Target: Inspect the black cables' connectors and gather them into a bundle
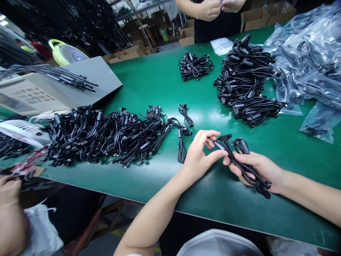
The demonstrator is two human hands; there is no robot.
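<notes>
My right hand [259, 170] is closed around a folded black cable [246, 170] above the near part of the green table [213, 199]. My left hand [201, 153] pinches the connector end of that same cable between thumb and fingers. A large heap of loose black cables [106, 135] lies to the left of my hands. Two small coiled cables [183, 135] rest just left of my left hand.
A tall stack of bundled cables [245, 81] and a smaller bundle [195, 65] sit farther back. Clear bags holding cables [306, 60] fill the right side. Another person's hands [213, 9] work across the table. A grey machine [53, 89] stands at left, someone's hand [9, 188] below it.
</notes>
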